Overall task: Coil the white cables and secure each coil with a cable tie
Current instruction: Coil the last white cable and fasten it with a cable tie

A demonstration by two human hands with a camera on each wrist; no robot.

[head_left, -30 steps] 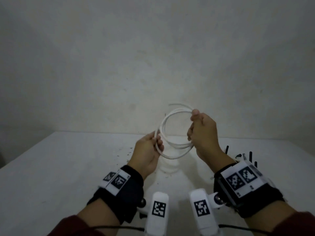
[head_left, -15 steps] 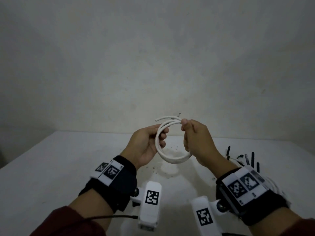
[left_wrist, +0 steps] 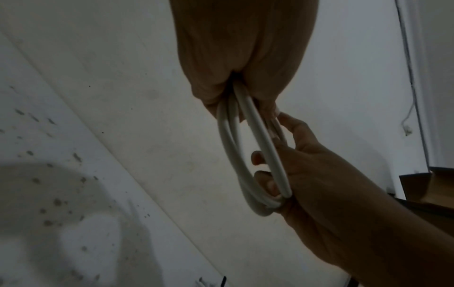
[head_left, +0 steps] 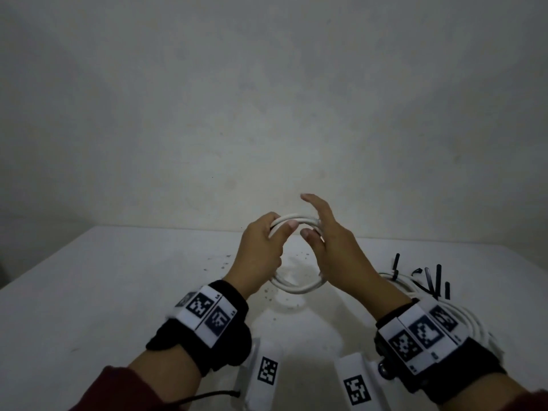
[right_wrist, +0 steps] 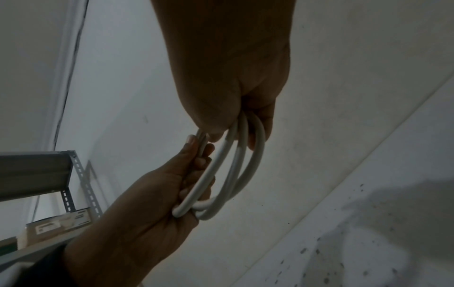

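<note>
A white cable coil (head_left: 296,287) of about three loops hangs in the air above the white table (head_left: 118,292). My left hand (head_left: 264,247) grips its left side, fingers curled over the strands. My right hand (head_left: 329,247) holds the right side: the strands run between thumb and palm and the lower fingers curl round them, while the index finger sticks up straight. In the left wrist view the coil (left_wrist: 258,155) runs from my left hand (left_wrist: 240,58) to the right hand (left_wrist: 319,174). The right wrist view shows the coil (right_wrist: 236,161) between both hands.
Several black cable ties (head_left: 430,280) lie on the table at the right, beside more white cable (head_left: 474,324) partly under my right wrist. A bare wall stands close behind. A metal shelf (right_wrist: 36,170) is off to the left, and a cardboard box (left_wrist: 430,188) is off to the right.
The loose cable end that stuck out at the top is now drawn into the coil. My right hand slid from pinching the top to the right side, and its index finger straightened.
</note>
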